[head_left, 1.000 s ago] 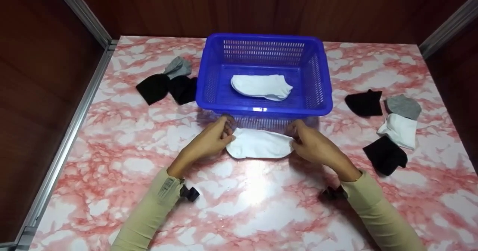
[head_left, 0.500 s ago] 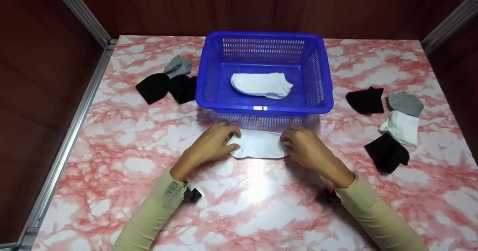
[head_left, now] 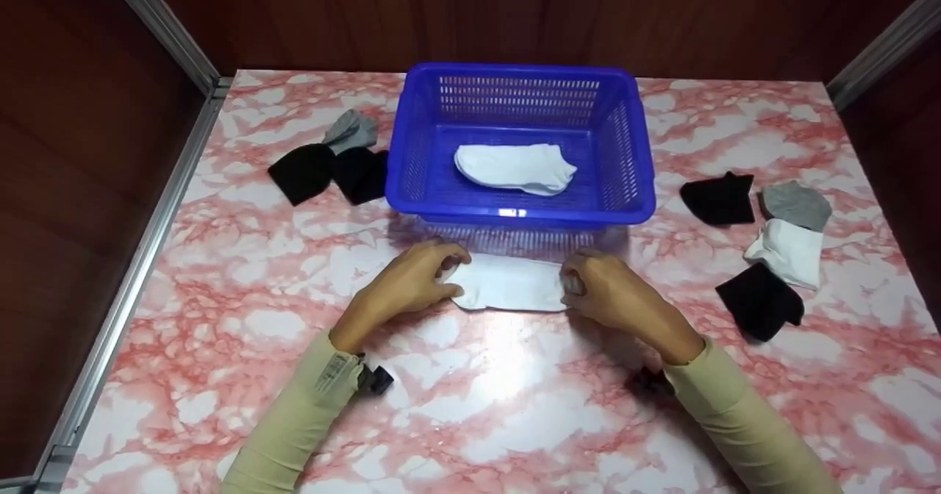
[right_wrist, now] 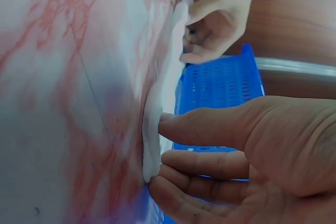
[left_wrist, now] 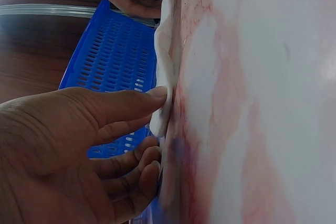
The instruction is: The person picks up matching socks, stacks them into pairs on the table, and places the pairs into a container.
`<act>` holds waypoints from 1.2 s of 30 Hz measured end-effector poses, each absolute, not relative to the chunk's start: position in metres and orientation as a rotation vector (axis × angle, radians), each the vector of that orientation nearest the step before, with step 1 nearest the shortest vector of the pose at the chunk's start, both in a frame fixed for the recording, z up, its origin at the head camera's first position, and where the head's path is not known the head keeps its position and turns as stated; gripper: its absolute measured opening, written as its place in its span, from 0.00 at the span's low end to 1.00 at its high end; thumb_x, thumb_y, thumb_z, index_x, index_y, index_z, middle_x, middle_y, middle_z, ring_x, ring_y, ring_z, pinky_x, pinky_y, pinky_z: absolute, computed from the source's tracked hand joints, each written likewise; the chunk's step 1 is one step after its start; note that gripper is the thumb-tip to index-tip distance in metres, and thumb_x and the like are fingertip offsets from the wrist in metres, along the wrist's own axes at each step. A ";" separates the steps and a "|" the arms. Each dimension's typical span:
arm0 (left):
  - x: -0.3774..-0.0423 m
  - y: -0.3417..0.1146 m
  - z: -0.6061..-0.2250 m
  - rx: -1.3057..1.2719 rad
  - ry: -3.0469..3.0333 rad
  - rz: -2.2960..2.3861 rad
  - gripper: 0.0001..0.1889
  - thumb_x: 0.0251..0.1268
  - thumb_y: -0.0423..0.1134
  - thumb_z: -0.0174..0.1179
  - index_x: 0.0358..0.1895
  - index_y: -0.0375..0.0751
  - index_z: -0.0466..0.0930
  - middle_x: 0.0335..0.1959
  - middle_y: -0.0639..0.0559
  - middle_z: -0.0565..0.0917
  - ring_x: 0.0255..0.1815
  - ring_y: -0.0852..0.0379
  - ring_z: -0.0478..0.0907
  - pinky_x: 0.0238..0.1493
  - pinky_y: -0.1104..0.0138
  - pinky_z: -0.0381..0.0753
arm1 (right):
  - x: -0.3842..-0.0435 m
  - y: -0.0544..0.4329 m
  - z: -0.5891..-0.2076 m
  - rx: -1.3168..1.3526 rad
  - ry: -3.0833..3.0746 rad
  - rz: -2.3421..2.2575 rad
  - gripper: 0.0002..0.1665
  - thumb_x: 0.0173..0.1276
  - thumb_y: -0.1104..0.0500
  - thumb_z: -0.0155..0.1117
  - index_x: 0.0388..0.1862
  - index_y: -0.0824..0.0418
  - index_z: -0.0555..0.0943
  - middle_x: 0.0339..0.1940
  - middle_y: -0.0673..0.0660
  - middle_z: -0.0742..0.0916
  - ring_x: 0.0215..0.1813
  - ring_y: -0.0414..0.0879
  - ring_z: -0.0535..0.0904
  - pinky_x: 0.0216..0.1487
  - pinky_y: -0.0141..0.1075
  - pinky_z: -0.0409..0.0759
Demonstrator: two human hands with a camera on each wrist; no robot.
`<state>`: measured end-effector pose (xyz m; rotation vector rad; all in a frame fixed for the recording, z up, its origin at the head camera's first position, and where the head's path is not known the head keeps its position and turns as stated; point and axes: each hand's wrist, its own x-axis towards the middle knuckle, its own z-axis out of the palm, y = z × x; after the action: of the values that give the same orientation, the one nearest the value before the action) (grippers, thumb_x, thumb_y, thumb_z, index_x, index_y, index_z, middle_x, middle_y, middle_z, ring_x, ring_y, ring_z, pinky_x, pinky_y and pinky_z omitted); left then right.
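Observation:
In the head view a white ankle sock (head_left: 511, 282) lies flat on the table, lengthwise in front of the blue basket. My left hand (head_left: 412, 277) grips its left end, thumb at the near edge and fingers at the far edge. At the opposite end my right hand (head_left: 614, 288) holds the sock with thumb and curled fingers. Both wrist views show the thumbs pressing on the thin white fabric (left_wrist: 165, 51), low against the tabletop. The blue basket (head_left: 518, 217) contains white socks (head_left: 511, 167), laid flat one over another.
Left of the basket lie a grey sock (head_left: 351, 131) and black socks (head_left: 301, 173). To the right are a black sock (head_left: 718, 198), a grey sock (head_left: 798, 205), a white sock (head_left: 790, 253) and another black one. Dark wooden panels (head_left: 514, 12) wall the table.
Both hands first held the sock's ends, then moved inward over it. The right hand has since slid slightly outward to the right end. The sock has stayed in nearly the same place.

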<state>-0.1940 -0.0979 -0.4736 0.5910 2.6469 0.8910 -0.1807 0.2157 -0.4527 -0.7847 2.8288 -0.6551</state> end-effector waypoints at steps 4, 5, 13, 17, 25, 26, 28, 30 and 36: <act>-0.195 -0.098 -0.472 0.589 2.651 0.893 0.24 0.63 0.40 0.73 0.62 0.44 0.83 0.47 0.48 0.85 0.50 0.51 0.78 0.57 0.55 0.80 | -0.182 0.216 -0.451 -0.792 2.817 -0.647 0.08 0.57 0.68 0.71 0.30 0.62 0.80 0.31 0.54 0.80 0.36 0.46 0.74 0.38 0.39 0.73; -0.195 -0.097 -0.472 0.593 2.654 0.893 0.24 0.63 0.41 0.73 0.62 0.44 0.83 0.47 0.48 0.85 0.50 0.51 0.78 0.56 0.55 0.80 | -0.182 0.216 -0.450 -0.795 2.817 -0.643 0.07 0.57 0.68 0.71 0.30 0.62 0.80 0.31 0.54 0.80 0.36 0.46 0.74 0.38 0.39 0.74; -0.191 -0.100 -0.466 0.609 2.718 0.831 0.22 0.69 0.47 0.69 0.63 0.44 0.82 0.55 0.47 0.84 0.62 0.48 0.79 0.65 0.52 0.79 | -0.181 0.218 -0.441 -0.805 2.839 -0.625 0.13 0.61 0.63 0.75 0.44 0.65 0.84 0.39 0.58 0.85 0.38 0.48 0.80 0.42 0.45 0.81; -0.191 -0.102 -0.457 0.668 2.746 0.881 0.20 0.73 0.47 0.66 0.61 0.41 0.83 0.54 0.45 0.86 0.59 0.47 0.81 0.61 0.52 0.81 | -0.179 0.225 -0.428 -0.854 2.867 -0.679 0.18 0.64 0.63 0.75 0.52 0.67 0.84 0.45 0.62 0.87 0.40 0.51 0.84 0.43 0.49 0.85; -0.195 -0.101 -0.428 0.853 2.709 1.022 0.15 0.75 0.44 0.64 0.54 0.38 0.85 0.42 0.44 0.90 0.44 0.49 0.86 0.47 0.58 0.86 | -0.174 0.250 -0.395 -0.890 2.940 -0.861 0.14 0.64 0.69 0.73 0.49 0.64 0.86 0.43 0.59 0.91 0.43 0.53 0.88 0.46 0.48 0.89; -0.195 -0.100 -0.425 0.863 2.714 1.035 0.14 0.75 0.44 0.64 0.53 0.38 0.85 0.41 0.45 0.90 0.43 0.50 0.87 0.46 0.58 0.86 | -0.174 0.254 -0.393 -0.900 2.962 -0.878 0.14 0.64 0.69 0.74 0.48 0.63 0.86 0.42 0.58 0.91 0.42 0.51 0.88 0.44 0.46 0.89; -0.196 -0.100 -0.420 0.873 2.739 1.052 0.12 0.75 0.43 0.63 0.52 0.40 0.86 0.39 0.46 0.90 0.41 0.52 0.87 0.44 0.59 0.86 | -0.173 0.264 -0.388 -0.910 3.015 -0.905 0.13 0.63 0.70 0.74 0.47 0.63 0.87 0.41 0.57 0.91 0.40 0.48 0.87 0.41 0.40 0.89; -0.197 -0.098 -0.416 0.869 2.781 1.071 0.11 0.75 0.43 0.63 0.50 0.41 0.87 0.37 0.47 0.90 0.38 0.53 0.86 0.42 0.60 0.85 | -0.173 0.274 -0.385 -0.920 3.075 -0.926 0.13 0.63 0.70 0.75 0.46 0.63 0.87 0.40 0.57 0.91 0.37 0.47 0.87 0.39 0.31 0.86; -0.204 -0.097 -0.404 0.875 2.940 1.160 0.09 0.76 0.41 0.63 0.47 0.40 0.87 0.37 0.48 0.90 0.33 0.55 0.85 0.37 0.64 0.85 | -0.176 0.306 -0.378 -0.789 3.228 -0.888 0.13 0.65 0.66 0.76 0.48 0.68 0.87 0.41 0.63 0.91 0.36 0.55 0.87 0.40 0.13 0.72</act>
<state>-0.2037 -0.0972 -0.4045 0.8746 2.9402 1.1605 -0.1759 0.3062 -0.3777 -0.7894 3.2285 -0.8881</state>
